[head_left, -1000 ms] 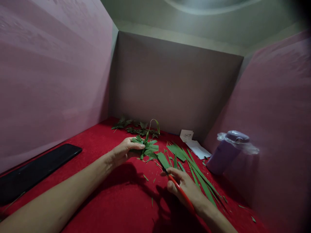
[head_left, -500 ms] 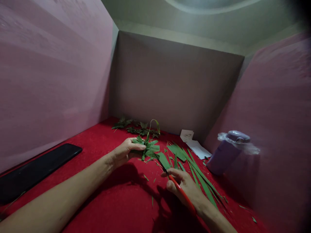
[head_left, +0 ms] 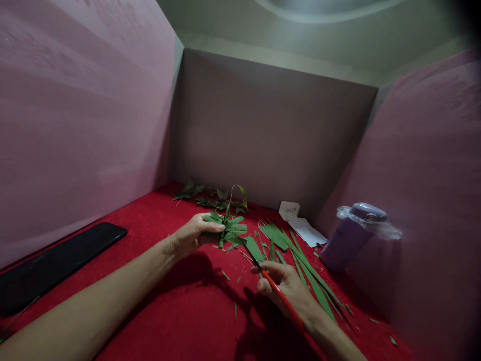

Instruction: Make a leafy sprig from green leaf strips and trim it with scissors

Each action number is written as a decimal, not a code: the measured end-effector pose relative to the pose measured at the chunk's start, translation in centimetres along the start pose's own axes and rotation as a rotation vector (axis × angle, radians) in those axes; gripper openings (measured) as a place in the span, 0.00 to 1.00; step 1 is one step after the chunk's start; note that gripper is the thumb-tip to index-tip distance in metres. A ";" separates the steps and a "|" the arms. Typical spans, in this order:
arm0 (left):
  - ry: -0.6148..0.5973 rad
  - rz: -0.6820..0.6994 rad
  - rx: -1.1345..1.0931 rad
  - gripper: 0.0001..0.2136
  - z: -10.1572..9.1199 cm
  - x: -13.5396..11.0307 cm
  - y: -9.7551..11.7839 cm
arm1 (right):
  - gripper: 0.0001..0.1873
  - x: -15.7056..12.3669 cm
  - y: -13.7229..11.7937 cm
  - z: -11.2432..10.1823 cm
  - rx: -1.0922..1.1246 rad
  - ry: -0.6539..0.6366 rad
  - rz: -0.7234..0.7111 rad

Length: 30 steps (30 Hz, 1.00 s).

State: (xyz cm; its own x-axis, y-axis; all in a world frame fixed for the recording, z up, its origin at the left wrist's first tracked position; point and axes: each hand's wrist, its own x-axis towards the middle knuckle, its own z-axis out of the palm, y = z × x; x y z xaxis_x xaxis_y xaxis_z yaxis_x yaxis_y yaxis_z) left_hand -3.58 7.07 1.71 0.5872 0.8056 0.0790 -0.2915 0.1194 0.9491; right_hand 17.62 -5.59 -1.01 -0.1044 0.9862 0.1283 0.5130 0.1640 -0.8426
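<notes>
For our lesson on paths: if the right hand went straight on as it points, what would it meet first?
Probably the leaf bundle in the left hand, beyond the tip of the red-handled tool, though depth is unclear.

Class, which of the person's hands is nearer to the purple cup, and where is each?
Right. The right hand is left of the cup, with green strips between them; the left hand, holding leaves, is farther off to the cup's left.

A black phone (head_left: 62, 265) lies left, a purple lidded cup (head_left: 344, 245) right.
</notes>
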 end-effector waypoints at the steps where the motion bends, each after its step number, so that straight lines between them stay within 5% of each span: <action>1: 0.001 -0.001 0.002 0.08 0.1 0.0 0.1 | 0.17 0.0 -0.1 0.0 0.013 -0.003 0.004; 21: -0.026 0.007 0.042 0.09 0.2 -0.2 0.2 | 0.08 0.3 -0.3 0.4 0.159 0.010 0.108; 30: -0.027 0.020 0.072 0.11 0.1 -0.1 0.1 | 0.12 0.0 -0.6 0.1 -0.131 0.016 0.043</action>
State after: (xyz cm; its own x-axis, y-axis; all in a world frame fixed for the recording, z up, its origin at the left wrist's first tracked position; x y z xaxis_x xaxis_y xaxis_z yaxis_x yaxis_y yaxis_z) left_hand -3.62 7.00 1.84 0.6025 0.7911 0.1052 -0.2484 0.0606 0.9667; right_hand 17.21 -5.70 -0.52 -0.0667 0.9925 0.1027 0.6235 0.1218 -0.7723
